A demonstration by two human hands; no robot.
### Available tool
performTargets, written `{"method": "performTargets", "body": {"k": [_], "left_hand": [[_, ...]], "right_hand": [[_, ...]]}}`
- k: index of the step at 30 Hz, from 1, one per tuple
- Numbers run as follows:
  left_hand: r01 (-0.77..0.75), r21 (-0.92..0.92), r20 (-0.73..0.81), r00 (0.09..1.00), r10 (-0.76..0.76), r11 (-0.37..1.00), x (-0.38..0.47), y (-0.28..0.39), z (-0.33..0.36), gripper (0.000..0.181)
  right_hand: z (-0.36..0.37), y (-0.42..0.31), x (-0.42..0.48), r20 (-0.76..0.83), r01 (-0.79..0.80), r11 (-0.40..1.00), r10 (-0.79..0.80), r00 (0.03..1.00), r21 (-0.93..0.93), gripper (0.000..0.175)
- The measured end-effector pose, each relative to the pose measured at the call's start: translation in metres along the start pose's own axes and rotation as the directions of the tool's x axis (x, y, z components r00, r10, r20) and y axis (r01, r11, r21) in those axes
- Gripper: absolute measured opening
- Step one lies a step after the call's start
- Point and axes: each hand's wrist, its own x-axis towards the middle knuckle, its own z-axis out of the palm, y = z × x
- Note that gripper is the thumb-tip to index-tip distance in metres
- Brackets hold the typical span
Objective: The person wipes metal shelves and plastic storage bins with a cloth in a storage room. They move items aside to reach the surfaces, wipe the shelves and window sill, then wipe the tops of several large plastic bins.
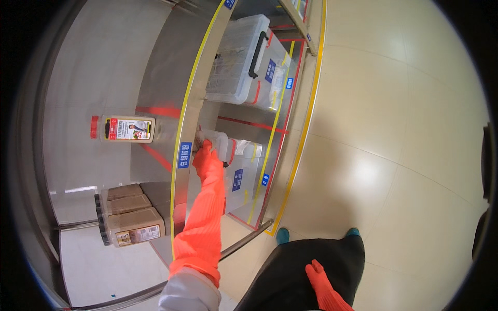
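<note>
My left hand [205, 159], in a long orange rubber glove, reaches between the shelves to the top of a lidded clear plastic storage box [243, 175] on the lower shelf. Its fingers are at something small and brownish [199, 136], too blurred to name; whether they grip it I cannot tell. In front of my black apron hangs my right hand [317, 270] in a matching glove, its fingers together, holding nothing that shows. On the upper shelf is a clear jar with a red cap [128, 129] and a printed label.
Another clear box with a black handle [237, 58] sits farther along the lower shelf. Several brown-filled jars with black caps [134, 221] are grouped on the upper shelf. The steel shelf edge [179, 155] carries yellow tape. A metal rail [247, 241] runs near my feet.
</note>
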Motion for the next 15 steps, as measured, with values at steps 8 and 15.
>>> {"method": "performTargets", "body": {"k": [8,15], "left_hand": [[0.517,0.184,-0.078,0.855,-0.512,0.836,-0.052,0.010,-0.033,0.051],[-0.011,0.769,0.096,0.990,-0.099,0.639,-0.051,0.007,-0.034,0.033]], "right_hand": [[-0.031,-0.080,-0.067,0.106,0.114,0.985,-0.101,0.989,-0.129,0.070],[-0.053,-0.169,-0.083,0.051,0.235,0.875,-0.236,0.970,-0.422,0.069]]}}
